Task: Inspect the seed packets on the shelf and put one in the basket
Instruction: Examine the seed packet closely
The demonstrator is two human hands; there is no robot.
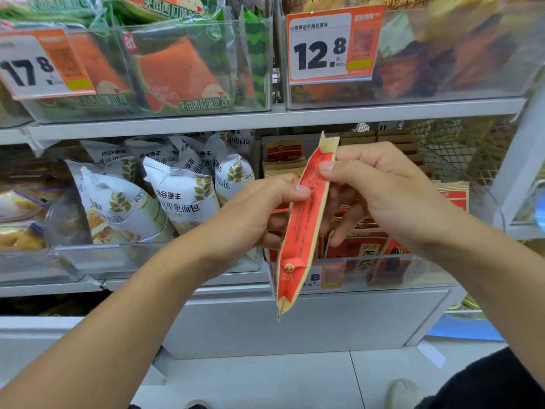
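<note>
A red and tan seed packet [300,231] stands upright and edge-on in front of the lower shelf, held by both hands. My left hand [253,211] pinches its left side, thumb on the near edge. My right hand [380,187] pinches its upper right part, thumb on the red face and fingers behind. More red seed packets [368,249] stand in a clear bin [418,273] right behind it. No basket is in view.
White bread packets [177,199] fill the bin to the left. Above, clear bins hold watermelon-print toast packets [180,72] and dark pastries [442,54] with orange price tags [330,45]. A wire mesh rack [460,149] is at the right. The tiled floor [295,379] lies below.
</note>
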